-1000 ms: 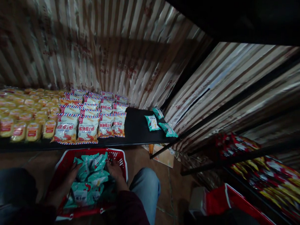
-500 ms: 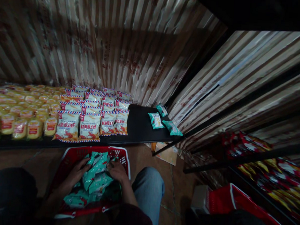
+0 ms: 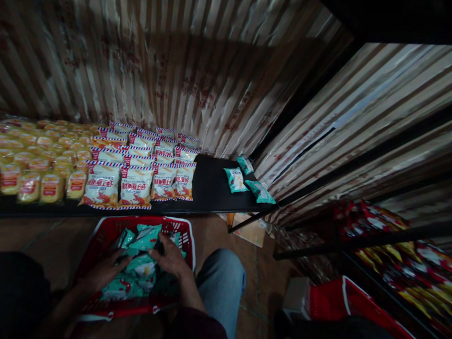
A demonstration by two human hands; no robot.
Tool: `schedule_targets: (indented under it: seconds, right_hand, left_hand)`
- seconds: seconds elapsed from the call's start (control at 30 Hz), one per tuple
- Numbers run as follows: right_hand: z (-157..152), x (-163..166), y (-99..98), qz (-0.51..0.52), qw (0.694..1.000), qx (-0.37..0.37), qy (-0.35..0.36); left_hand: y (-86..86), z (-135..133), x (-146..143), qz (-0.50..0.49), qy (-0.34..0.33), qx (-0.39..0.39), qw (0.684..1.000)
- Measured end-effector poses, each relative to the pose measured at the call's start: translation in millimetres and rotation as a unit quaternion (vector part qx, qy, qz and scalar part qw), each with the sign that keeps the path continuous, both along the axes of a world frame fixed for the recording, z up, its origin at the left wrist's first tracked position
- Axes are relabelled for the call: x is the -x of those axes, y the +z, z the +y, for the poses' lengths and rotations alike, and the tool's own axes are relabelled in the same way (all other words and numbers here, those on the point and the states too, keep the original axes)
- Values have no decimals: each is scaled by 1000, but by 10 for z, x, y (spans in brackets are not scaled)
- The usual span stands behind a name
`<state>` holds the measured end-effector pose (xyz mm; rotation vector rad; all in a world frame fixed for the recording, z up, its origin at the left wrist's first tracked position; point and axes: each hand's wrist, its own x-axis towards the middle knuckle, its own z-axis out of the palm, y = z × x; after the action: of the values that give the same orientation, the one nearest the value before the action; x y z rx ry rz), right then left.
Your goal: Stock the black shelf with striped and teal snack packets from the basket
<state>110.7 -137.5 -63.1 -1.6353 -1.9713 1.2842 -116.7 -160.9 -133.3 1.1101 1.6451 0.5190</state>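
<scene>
A red plastic basket (image 3: 95,244) stands on the floor in front of me, full of teal snack packets (image 3: 139,268). My left hand (image 3: 103,271) lies on the packets at the left, fingers bent over them. My right hand (image 3: 171,257) presses on the pile from the right, fingers curled round a teal packet. Three more teal packets (image 3: 236,180) lie on the black shelf (image 3: 210,189) near its right end. To their left stand rows of red-and-white shrimp snack bags (image 3: 135,183) and yellow packets (image 3: 31,171).
A striped corrugated wall rises behind the shelf. A second red basket (image 3: 340,304) sits on the floor at the right, under a rack with red and yellow bags (image 3: 395,247). My jeans knee (image 3: 221,284) is next to the basket. A cardboard piece (image 3: 249,230) lies under the shelf end.
Both hands have shifted among the teal packets in the basket, pulling the pile together; the right hand moved slightly left onto the heap. The view tilted a little.
</scene>
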Motion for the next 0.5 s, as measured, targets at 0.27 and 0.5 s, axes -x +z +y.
schedule_targets:
  seconds: [0.27,0.5]
  right_hand:
    - [-49,123,-85,-6,1000,-18,10]
    - [-61,-220,91,-169,981,26,-90]
  left_hand:
    - [43,10,-147,-48,15,20,999]
    - [338,74,-218,-69,-79,-44,993]
